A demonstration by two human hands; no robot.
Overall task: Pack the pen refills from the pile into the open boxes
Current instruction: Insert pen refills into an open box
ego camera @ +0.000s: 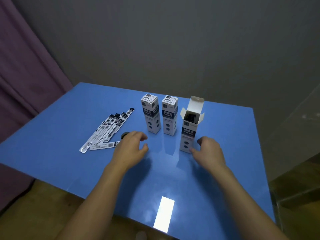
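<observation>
Three tall boxes upright on the blue table [225,135], in a loose row toward the far side. Left box [152,115] and middle box [170,116] both closed on top, standing near each other but apart. Right box [189,130] open, lid flap raised at the back, two small side flaps spread outward, dark contents visible inside the mouth. Pile of pen refills [107,130] in thin clear sleeves lying flat on the left part of the table, fanned out, one sleeve crosswise at the near end. Small dark round thing [125,135] just beside the pile, partly hidden behind the left hand; cannot tell what kind of thing.

Left hand [130,149] above the table between the pile and the boxes, fingers loosely curled, holding nothing, thumb apart from the fingers. Right hand [207,151] at the lower part of the open box, fingers loosely bent and thumb close to its near face; cannot tell whether touching, no firm grip visible. Bright rectangle of reflected light [164,213] on the near part of the table. Purple curtain [22,75] at the left, grey wall [173,40] behind.
</observation>
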